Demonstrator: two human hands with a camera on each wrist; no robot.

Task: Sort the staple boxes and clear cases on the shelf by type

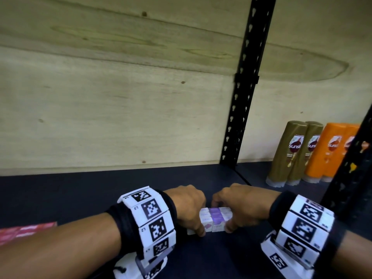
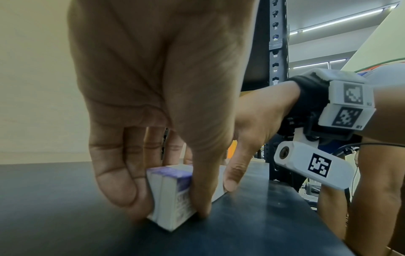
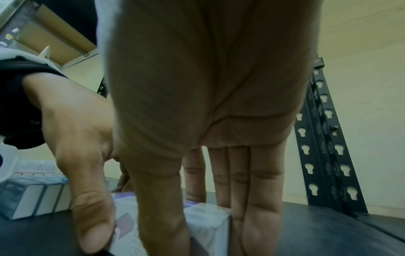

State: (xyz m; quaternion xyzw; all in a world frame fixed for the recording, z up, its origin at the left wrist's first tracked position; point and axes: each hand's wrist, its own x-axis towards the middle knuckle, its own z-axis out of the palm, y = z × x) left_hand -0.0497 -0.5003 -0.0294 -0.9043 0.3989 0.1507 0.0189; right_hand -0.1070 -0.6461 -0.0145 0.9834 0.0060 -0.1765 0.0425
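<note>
Nearest us, both wrists are down at the front edge of the dark shelf (image 1: pixel 80 190). Left hand (image 1: pixel 186 206) and right hand (image 1: pixel 241 206) close in from opposite ends on a small block of purple-and-white staple boxes (image 1: pixel 214 218) sitting on the shelf between them.

Left wrist view: thumb on the near face, fingers (image 2: pixel 118 173) curled down behind the far side, so the left end of the block is pinched. Right wrist view: thumb in front, fingers (image 3: pixel 258 187) almost straight down against the back and right end of the block. It looks like a clamp, and we can't tell how firm it is.

Our read on the step: squaring up or gathering the purple boxes as one group, either before a carry or at set-down. We can't say which. The block touches the shelf under both hands.

Next move needs even squeeze from both ends so the loose boxes don't buckle or splay, then a slide or lift to wherever that type goes.

Further left, red boxes (image 1: pixel 26 231) sit at the shelf front, well apart. Right wrist view shows wrapped white-and-blue boxes (image 3: pixel 35 195) beyond the left hand.

Far right, past the black upright (image 1: pixel 247 87): shampoo bottles (image 1: pixel 314 152), brown and orange, against the plywood back.
</note>
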